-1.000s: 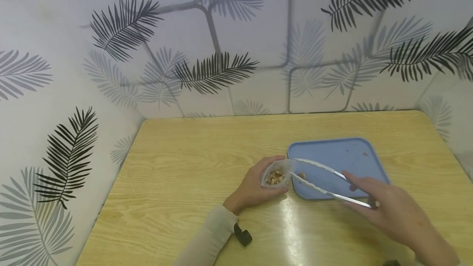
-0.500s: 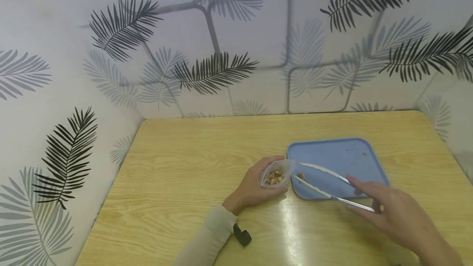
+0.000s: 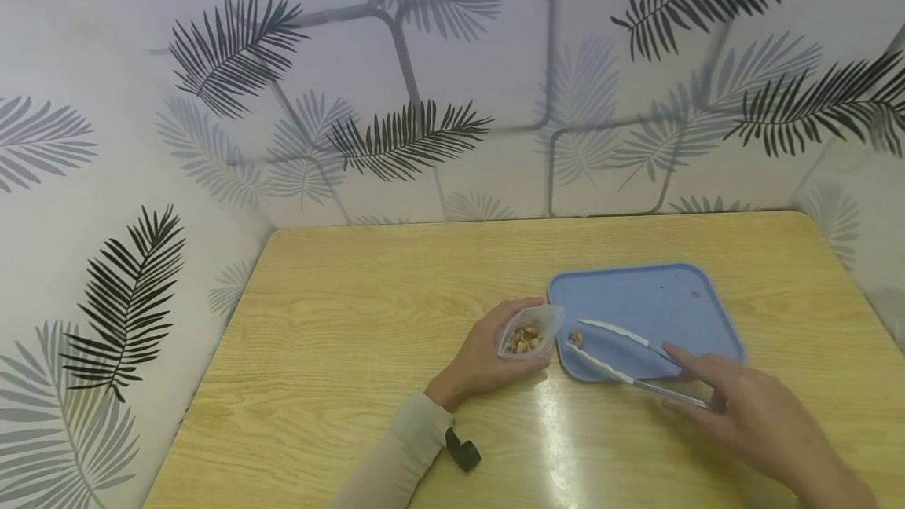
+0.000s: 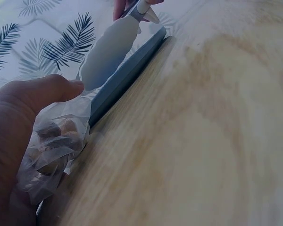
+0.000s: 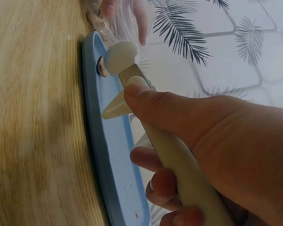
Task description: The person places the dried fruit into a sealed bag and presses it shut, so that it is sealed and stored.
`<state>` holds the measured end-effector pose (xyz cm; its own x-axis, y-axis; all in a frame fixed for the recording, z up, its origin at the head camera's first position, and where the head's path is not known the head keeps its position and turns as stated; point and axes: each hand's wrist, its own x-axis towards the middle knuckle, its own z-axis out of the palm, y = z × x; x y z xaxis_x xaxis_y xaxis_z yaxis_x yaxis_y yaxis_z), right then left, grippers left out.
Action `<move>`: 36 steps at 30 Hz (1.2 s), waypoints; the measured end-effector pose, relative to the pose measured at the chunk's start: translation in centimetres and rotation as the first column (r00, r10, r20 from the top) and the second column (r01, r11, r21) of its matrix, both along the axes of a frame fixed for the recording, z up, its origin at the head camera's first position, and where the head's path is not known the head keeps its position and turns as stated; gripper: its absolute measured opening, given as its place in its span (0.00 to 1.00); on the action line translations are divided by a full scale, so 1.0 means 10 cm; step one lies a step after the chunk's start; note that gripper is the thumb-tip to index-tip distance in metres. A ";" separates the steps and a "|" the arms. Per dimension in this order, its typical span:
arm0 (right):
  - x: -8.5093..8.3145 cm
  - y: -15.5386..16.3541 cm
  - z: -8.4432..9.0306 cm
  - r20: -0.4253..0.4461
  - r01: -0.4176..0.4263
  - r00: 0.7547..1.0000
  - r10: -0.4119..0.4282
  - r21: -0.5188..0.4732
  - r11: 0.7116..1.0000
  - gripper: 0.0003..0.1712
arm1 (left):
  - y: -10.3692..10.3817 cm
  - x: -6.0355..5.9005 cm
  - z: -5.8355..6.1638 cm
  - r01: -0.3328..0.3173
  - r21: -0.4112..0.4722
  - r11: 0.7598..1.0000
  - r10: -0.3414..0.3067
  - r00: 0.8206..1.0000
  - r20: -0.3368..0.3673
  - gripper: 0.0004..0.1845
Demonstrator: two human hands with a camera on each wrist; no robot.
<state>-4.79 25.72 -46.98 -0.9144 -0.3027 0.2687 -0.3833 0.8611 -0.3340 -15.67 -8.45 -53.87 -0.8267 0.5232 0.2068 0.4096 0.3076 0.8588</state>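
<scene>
My left hand (image 3: pixel 488 348) holds a clear plastic bag (image 3: pixel 554 327), its mouth spread wide. Brown and tan pieces (image 3: pixel 525 338) lie inside it. In the left wrist view the thumb is along the side of the bag (image 4: pixel 75 110). My right hand (image 3: pixel 752 407) grips white-tipped tongs (image 3: pixel 615 373) by the handles, the two arms apart. Between and just beside the tong tips, a small brown chunk (image 3: pixel 576 338) sits on the blue tray (image 3: pixel 657 313), near its left edge. The right wrist view shows the same chunk (image 5: pixel 102 67) by the tong head (image 5: pixel 122 56).
The tray rests on a light wood table (image 3: pixel 353 320), right by the bag. Small crumbs (image 3: pixel 696 294) dot the tray's far right part. A wall with leaf print (image 3: pixel 424 140) rises behind the table. A black strap piece (image 3: pixel 463 450) hangs at the left sleeve.
The tongs have drawn back from the bag's mouth, right and slightly down, to over the chunk on the tray. The left hand and bag have stayed nearly still.
</scene>
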 end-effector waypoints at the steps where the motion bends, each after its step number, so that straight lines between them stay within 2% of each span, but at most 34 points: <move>1: 0.00 0.00 0.00 -0.001 0.001 1.000 -0.001 0.005 1.000 0.39 | 0.00 0.00 0.00 0.001 -0.006 1.000 -0.001 1.000 0.001 0.45; 5: -0.03 0.00 0.00 0.023 0.009 1.000 -0.010 0.021 1.000 0.38 | 0.00 -0.01 -0.01 -0.001 -0.012 1.000 0.001 1.000 0.003 0.45; 13: -0.04 -0.03 0.05 0.151 0.014 0.988 -0.021 0.051 0.999 0.34 | 0.01 0.00 -0.01 -0.003 0.011 1.000 0.003 1.000 -0.005 0.44; 20: -0.05 -0.03 0.05 0.174 0.026 0.984 -0.034 0.047 0.999 0.32 | 0.00 0.00 0.00 -0.001 -0.008 1.000 0.001 1.000 -0.003 0.45; 24: -0.05 -0.02 0.02 0.155 0.023 0.987 -0.030 0.042 0.999 0.32 | 0.00 0.00 -0.01 0.000 -0.007 1.000 0.000 1.000 -0.001 0.44; 31: -0.03 0.02 -0.01 0.009 0.013 1.000 -0.013 0.033 0.999 0.33 | 0.00 0.00 -0.02 0.006 -0.002 1.000 -0.006 1.000 -0.012 0.45; 36: -0.03 0.08 0.03 0.010 0.027 1.000 -0.027 -0.008 1.000 0.34 | 0.00 -0.01 -0.02 0.001 -0.012 1.000 -0.001 1.000 -0.008 0.45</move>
